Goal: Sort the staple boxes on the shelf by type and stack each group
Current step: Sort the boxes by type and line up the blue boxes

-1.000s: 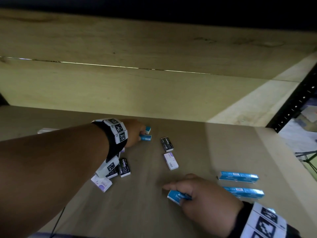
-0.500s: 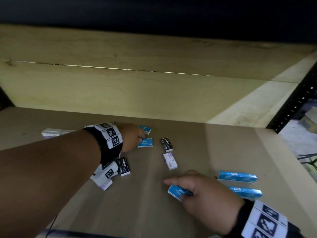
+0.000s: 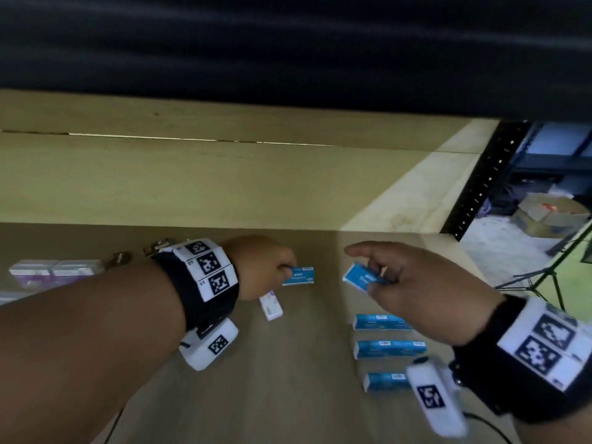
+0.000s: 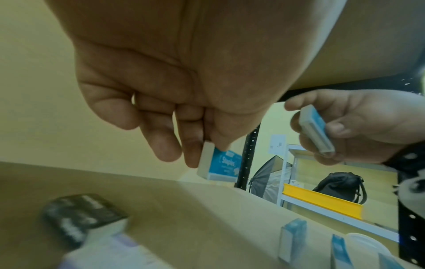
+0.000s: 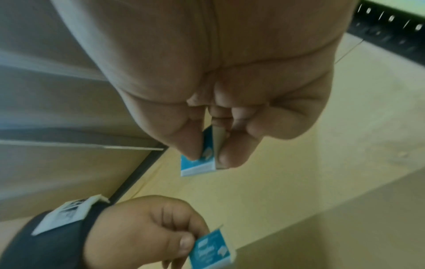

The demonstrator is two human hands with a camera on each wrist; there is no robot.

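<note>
My left hand (image 3: 272,270) pinches a small blue staple box (image 3: 298,276) by its end, lifted above the wooden shelf (image 3: 288,379); the left wrist view shows thumb and fingers on that box (image 4: 223,167). My right hand (image 3: 407,280) holds a second blue staple box (image 3: 360,277) between thumb and fingers, index finger pointing left, as the right wrist view confirms on the box (image 5: 202,162). Three blue boxes (image 3: 389,347) lie in a column on the shelf under my right hand. A white-purple box (image 3: 271,307) lies below my left hand.
White-purple boxes (image 3: 54,272) sit stacked at the far left, with dark boxes (image 3: 157,245) behind my left wrist. A black box (image 4: 80,214) lies under my left hand. The shelf's back wall (image 3: 192,181) is close behind; a black upright post (image 3: 480,187) bounds the right side.
Both hands have lifted their blue boxes off the shelf. The right hand rose and moved back towards the left hand; the view shifted so a third blue box shows at the right.
</note>
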